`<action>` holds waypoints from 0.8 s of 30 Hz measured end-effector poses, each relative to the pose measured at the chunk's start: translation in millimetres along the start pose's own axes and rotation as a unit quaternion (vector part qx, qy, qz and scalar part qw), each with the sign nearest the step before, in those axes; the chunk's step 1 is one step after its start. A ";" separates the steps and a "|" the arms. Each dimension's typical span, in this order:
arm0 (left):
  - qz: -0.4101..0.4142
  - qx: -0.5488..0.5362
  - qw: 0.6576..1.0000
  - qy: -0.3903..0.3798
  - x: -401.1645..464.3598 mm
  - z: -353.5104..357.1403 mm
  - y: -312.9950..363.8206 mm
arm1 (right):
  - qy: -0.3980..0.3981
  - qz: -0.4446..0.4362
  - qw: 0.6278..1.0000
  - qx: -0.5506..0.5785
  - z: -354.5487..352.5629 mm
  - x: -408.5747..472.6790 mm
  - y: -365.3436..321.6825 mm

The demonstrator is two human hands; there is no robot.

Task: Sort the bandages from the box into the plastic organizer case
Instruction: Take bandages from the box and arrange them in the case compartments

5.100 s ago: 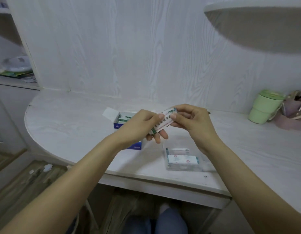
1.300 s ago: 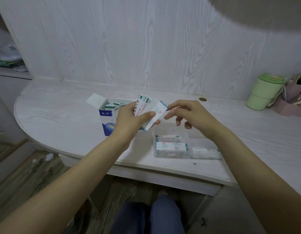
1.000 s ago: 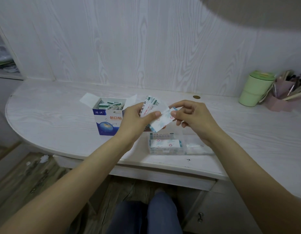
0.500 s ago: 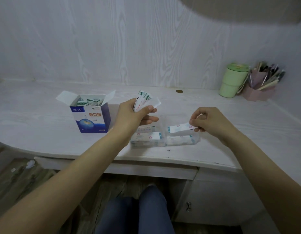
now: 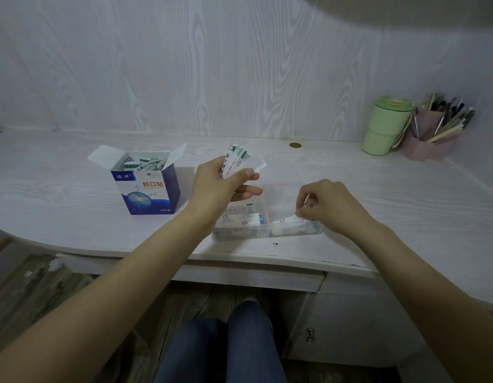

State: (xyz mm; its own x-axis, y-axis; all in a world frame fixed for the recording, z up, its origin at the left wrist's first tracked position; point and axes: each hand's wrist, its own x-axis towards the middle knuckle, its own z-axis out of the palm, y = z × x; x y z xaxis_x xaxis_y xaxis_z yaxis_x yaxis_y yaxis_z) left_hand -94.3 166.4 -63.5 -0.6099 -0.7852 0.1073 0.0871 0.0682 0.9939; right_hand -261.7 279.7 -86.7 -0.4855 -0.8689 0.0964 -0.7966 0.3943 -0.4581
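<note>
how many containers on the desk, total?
4: open blue-and-white cardboard bandage box left, clear plastic organizer case centre front, green lidded cup and pink pen holder back right.

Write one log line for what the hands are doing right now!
left hand: holds bandage stack | right hand: pinches one bandage into organizer case | box: open, bandages inside

- A whitewashed wood-grain wall panel backs the pale tabletop.
- A drawer front sits under the tabletop's edge; beside it, a cabinet door with a small knob.
- Worn wooden floor below.
- Light is dim.
</note>
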 end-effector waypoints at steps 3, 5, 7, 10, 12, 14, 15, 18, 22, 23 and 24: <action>-0.001 -0.001 1.000 0.004 1.0 -0.6 -0.1 | -0.017 -0.032 0.997 -0.067 0.5 0.4 -1.8; -0.001 -0.001 1.000 0.011 2.1 -2.8 0.5 | -0.044 -0.051 0.994 -0.084 0.3 1.9 -1.2; -0.002 -0.001 1.000 0.014 2.9 -4.7 1.1 | -0.078 -0.047 0.993 -0.081 -0.5 3.3 -1.5; -0.004 -0.002 1.000 0.013 2.3 -5.9 1.5 | -0.112 -0.029 0.990 -0.081 -1.9 3.3 -4.5; 0.000 -0.003 1.000 0.016 1.8 -5.8 1.6 | -0.127 -0.029 0.987 -0.096 -1.7 -0.3 -9.3; 0.003 -0.005 1.000 0.020 1.3 -5.1 2.2 | -0.130 -0.030 0.986 -0.101 -1.2 -4.1 -12.7; 0.004 -0.006 1.000 0.019 0.8 -4.6 2.6 | -0.126 -0.028 0.986 -0.100 -0.9 -6.4 -13.8; 0.009 -0.005 1.000 0.010 -0.9 -2.9 3.6 | -0.107 -0.023 0.989 -0.099 -0.3 -10.8 -15.4; 0.007 -0.011 1.000 0.005 -4.5 -1.8 5.2 | -0.084 -0.036 0.978 -0.189 1.9 -12.3 -16.7; 0.006 -0.016 1.000 0.003 -5.4 -2.3 5.6 | -0.088 -0.031 0.980 -0.178 1.5 -12.0 -17.4; 0.004 -0.021 1.000 0.001 -6.3 -2.9 6.0 | -0.092 -0.023 0.984 -0.152 0.5 -11.1 -18.2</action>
State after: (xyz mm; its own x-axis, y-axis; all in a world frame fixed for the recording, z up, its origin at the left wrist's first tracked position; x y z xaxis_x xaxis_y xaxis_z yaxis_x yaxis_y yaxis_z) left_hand -87.6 169.9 -58.3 -0.6076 -0.7857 0.1161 0.1262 0.0488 0.9908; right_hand -241.6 282.0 -79.9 -0.3951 -0.9164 -0.0640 -0.9009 0.4002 -0.1680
